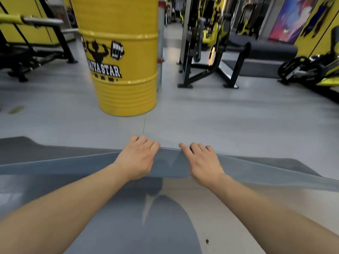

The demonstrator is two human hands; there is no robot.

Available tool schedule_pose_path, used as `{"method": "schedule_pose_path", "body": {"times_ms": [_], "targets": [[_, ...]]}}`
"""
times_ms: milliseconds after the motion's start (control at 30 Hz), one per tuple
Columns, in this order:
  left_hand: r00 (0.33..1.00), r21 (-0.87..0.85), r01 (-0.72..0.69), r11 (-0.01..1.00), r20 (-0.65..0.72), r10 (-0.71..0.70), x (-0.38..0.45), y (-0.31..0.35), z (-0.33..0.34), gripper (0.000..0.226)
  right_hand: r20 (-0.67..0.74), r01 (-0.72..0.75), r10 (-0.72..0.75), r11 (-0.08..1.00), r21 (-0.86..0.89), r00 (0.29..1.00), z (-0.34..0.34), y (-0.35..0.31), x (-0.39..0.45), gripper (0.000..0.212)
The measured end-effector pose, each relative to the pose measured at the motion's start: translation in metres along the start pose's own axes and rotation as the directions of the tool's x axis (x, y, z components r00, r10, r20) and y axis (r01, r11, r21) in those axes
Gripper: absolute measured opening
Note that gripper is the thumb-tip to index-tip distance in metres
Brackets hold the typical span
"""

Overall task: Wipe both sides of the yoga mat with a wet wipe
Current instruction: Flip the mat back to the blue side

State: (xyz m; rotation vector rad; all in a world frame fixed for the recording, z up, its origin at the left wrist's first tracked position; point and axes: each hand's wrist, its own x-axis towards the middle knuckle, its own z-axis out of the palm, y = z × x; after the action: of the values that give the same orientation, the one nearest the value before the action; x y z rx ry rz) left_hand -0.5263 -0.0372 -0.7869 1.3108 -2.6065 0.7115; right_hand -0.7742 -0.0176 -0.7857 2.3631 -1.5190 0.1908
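Seen from the head camera, looking forward and down, a grey-blue mat (82,166) runs across the lower middle of the view, its long axis going left to right, from the left edge of the frame to the right edge. Its long edge is lifted off the grey floor (220,116) at the centre and sags lower toward both sides, so the raised strip shows a smooth face turned toward the person. Darker grey parts of the mat lie flat on the floor at the far left and far right. The left hand (136,158) holds the lifted edge just left of centre, fingers curled over the top and the thumb hidden behind the mat. The right hand (201,160) holds the same edge just right of centre, fingers bent over it in the same way. The two hands are near each other but apart, with a short span of mat edge between them. Both bare forearms reach in from the bottom corners. Below the hands, the person's grey-clad legs are blurred. Beyond the mat stands a yellow drum (121,57) with a black weightlifter logo, well apart from the mat. Black and yellow gym machines (211,43) stand further back on both sides.
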Motion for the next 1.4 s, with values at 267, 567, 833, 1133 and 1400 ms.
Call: {"method": "schedule_pose_path", "body": {"times_ms": [267,567,833,1133,1400], "targets": [[0.968,0.056,0.134,0.989,-0.221,-0.118,0.052,-0.041,-0.070,0.017,-0.218,0.126,-0.139,0.989,-0.075,0.966,-0.087,0.041,0.051,0.071],[0.960,-0.005,-0.023,1.000,-0.278,0.020,0.094,-0.087,-0.164,0.016,-0.332,0.244,-0.268,0.963,-0.113,0.905,-0.194,0.073,0.076,0.068],[0.949,0.160,-0.175,0.971,-0.236,0.210,0.126,-0.098,-0.263,0.030,-0.487,0.221,-0.241,0.970,-0.100,0.839,-0.249,0.105,0.075,0.057],[0.984,0.083,-0.115,0.990,-0.126,0.125,0.140,-0.068,-0.161,0.027,-0.278,0.119,-0.159,0.981,-0.155,0.947,-0.171,0.111,0.076,0.054],[0.952,0.134,-0.113,0.984,-0.267,0.146,0.151,-0.037,-0.095,0.022,-0.282,0.037,-0.084,0.985,-0.171,0.956,-0.105,0.130,0.080,0.048]]}}
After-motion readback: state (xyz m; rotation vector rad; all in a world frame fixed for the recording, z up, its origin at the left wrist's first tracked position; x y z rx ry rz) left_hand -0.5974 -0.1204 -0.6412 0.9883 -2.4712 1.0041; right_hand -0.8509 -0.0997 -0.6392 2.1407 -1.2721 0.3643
